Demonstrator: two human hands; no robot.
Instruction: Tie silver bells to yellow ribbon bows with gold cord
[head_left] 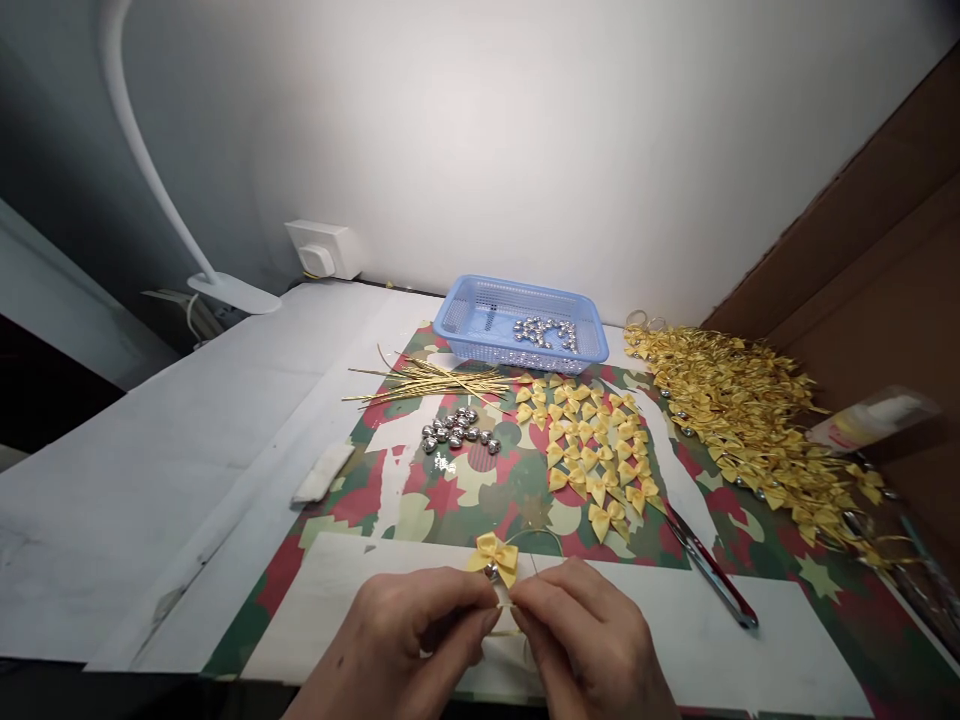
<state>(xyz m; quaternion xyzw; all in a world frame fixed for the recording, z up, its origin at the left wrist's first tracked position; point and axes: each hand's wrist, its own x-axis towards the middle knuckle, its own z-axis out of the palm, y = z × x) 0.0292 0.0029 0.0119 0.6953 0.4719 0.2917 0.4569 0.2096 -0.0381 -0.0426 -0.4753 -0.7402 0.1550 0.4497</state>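
Looking down at the bench (pixel 150 480), I see it laid with white paper and, over the middle, a sheet (pixel 480 500) printed with red and green stars. A plain white wall (pixel 525 130) closes the back, brown cardboard (pixel 862 260) leans in on the right, and a white lamp (pixel 225 290) stands at the far left near a wall socket (pixel 322 248).

A blue basket (pixel 465 320) holding small silver bells sits at the back. In front of it lie gold ties (pixel 427 382), a loose cluster of bells (pixel 457 430), rows of bows (pixel 592 440) and, to the right, a big heap of bows (pixel 750 410). A red-handled tool (pixel 712 575) lies just right of my hands.

My left hand (pixel 397 640) and right hand (pixel 592 640) meet at the near edge, fingertips pinched together on a yellow bow (pixel 495 556). The bow stands just beyond the fingertips, between both hands, with a silver bell (pixel 490 572) at its knot. Its wings run left to right, the right one dipping slightly.
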